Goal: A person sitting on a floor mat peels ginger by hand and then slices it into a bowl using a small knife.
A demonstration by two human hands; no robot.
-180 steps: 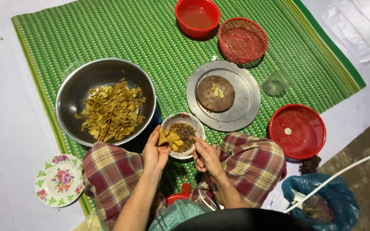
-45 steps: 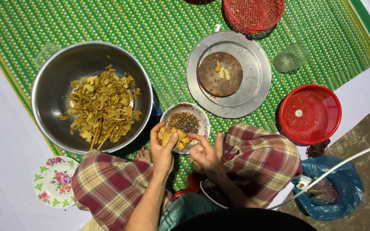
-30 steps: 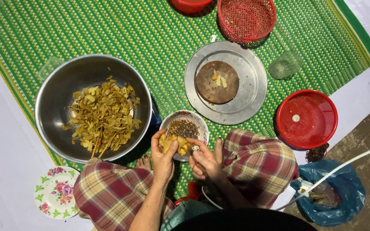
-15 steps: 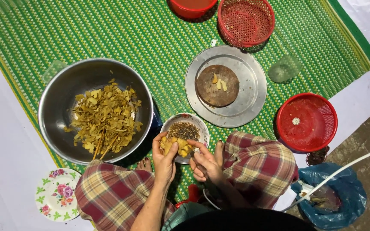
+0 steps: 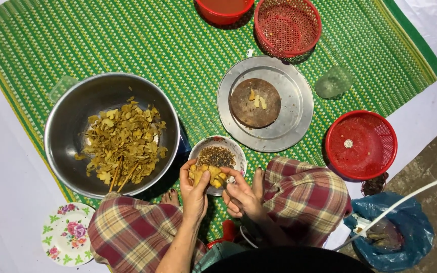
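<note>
A small bowl (image 5: pixel 232 149) sits on the green mat between my knees, with dark seeds at its far side and yellow fruit pieces (image 5: pixel 207 174) at its near side. My left hand (image 5: pixel 194 191) cups the near left rim of the bowl and holds a clump of the yellow pieces. My right hand (image 5: pixel 243 194) is at the bowl's near right edge, its fingertips pinching at the same yellow pieces. Both hands are close together over the bowl.
A large steel bowl (image 5: pixel 67 126) of yellowish peelings sits at left. A steel tray (image 5: pixel 294 106) carries a round wooden board (image 5: pixel 244 108). A red lid (image 5: pixel 375 151), a red basket (image 5: pixel 288 25), a red bowl (image 5: pixel 223 10), a floral plate (image 5: pixel 67 240) and a blue bag (image 5: pixel 410 227) lie around.
The camera view has shifted slightly. Both hands stay at the small bowl, working the yellow pieces; the right hand's fingers have closed in on them.
</note>
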